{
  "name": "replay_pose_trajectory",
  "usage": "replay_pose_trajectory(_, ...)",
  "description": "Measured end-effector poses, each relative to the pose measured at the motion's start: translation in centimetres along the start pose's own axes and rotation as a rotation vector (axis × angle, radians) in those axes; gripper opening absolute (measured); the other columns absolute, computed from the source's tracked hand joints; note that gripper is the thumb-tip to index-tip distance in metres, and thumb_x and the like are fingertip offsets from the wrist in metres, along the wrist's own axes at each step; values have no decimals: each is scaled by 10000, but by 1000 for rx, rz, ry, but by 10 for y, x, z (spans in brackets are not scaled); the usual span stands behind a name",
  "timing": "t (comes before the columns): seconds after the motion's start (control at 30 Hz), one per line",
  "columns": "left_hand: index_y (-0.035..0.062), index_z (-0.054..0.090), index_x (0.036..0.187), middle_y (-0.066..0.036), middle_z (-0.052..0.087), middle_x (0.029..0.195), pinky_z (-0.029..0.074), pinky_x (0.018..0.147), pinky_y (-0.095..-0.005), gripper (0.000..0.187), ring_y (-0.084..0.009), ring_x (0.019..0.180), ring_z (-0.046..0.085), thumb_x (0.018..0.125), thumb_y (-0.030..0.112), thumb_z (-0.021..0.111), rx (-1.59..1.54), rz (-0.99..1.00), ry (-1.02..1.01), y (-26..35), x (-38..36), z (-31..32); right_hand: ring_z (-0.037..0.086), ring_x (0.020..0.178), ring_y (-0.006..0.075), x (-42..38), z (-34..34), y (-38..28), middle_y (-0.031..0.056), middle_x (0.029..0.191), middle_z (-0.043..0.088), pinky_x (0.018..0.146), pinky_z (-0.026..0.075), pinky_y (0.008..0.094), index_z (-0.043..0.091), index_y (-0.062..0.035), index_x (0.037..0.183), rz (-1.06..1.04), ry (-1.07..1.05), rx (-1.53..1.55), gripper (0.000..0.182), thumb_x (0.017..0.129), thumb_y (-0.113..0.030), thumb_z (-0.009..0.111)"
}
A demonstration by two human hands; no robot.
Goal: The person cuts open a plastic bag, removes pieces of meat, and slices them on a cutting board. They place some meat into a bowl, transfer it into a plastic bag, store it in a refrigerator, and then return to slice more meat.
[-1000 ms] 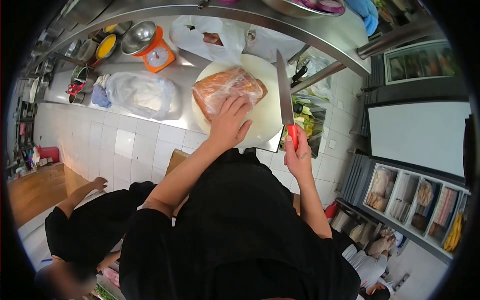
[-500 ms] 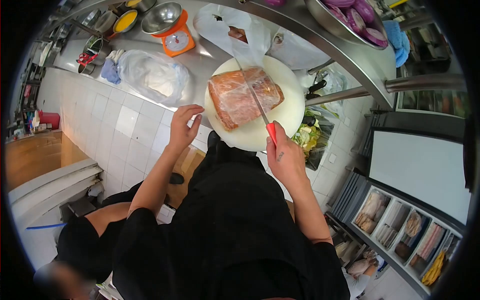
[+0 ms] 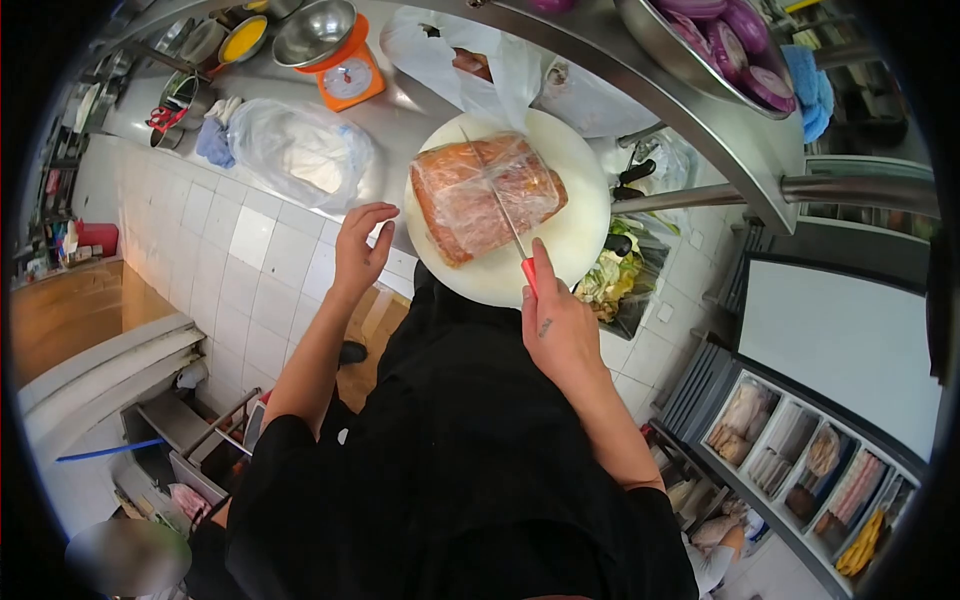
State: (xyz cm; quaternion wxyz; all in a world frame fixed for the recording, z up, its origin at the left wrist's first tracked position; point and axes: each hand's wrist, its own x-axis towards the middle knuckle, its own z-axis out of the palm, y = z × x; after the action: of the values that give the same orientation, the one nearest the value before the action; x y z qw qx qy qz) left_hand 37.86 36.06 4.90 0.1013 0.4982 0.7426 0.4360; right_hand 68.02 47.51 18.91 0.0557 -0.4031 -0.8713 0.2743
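My right hand (image 3: 556,325) is closed round the red handle of a knife (image 3: 507,213). Its long blade lies across a plastic-wrapped block of reddish meat (image 3: 475,195), which rests on a round white cutting board (image 3: 575,240). My left hand (image 3: 362,250) hangs in the air left of the board, fingers apart and curved, holding nothing and not touching the meat.
Behind the board sits a white plastic bag (image 3: 450,60). Further left are a clear bag of white contents (image 3: 305,155) and an orange scale (image 3: 350,80). A bowl of red onions (image 3: 730,45) is on the overhead shelf; a bin of vegetable scraps (image 3: 615,285) stands right.
My right hand has drawn the knife back toward me and slightly left, its blade still over the meat. My left hand moved slightly. The person at lower left has shifted mostly out of sight.
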Motion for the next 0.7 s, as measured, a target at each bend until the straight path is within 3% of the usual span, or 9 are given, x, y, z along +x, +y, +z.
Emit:
replay_pose_trajectory(0.1, 57, 775, 1133, -112, 745, 1188, 537, 991, -387, 232, -309, 1139, 689, 918, -18, 725, 3, 26, 6, 4, 4, 5, 699, 653, 438, 0, -5, -5, 223, 906, 703, 618, 592, 548, 361, -85, 1633, -17, -22, -14, 658, 1026, -145, 606)
replay_pose_trajectory(0.17, 56, 775, 1135, -111, 745, 1188, 537, 990, -388, 237, -309, 1139, 688, 918, -21, 723, 3, 59, -1, 9, 10, 7, 708, 731, 459, 1, -10, -10, 249, 977, 733, 691, 587, 559, 394, -99, 1623, 71, -133, -41, 604, 1048, -128, 574)
replay_pose_trajectory(0.27, 56, 774, 1140, -107, 743, 1191, 537, 988, -388, 244, -307, 1140, 687, 918, -27, 718, -6, 97, -2, 19, 21, 9, 698, 639, 431, -1, -1, -2, 223, 892, 686, 604, 586, 548, 381, -105, 1623, -6, -37, -23, 633, 1032, -150, 603)
replay_pose_trajectory(0.7, 50, 772, 1147, -105, 739, 1204, 536, 995, -388, 255, -305, 1142, 685, 914, -36, 719, -20, 135, -12, 19, 37, 9, 700, 639, 442, -1, -4, -3, 230, 879, 692, 597, 589, 550, 403, -100, 1602, -7, -31, -21, 594, 1042, -146, 598)
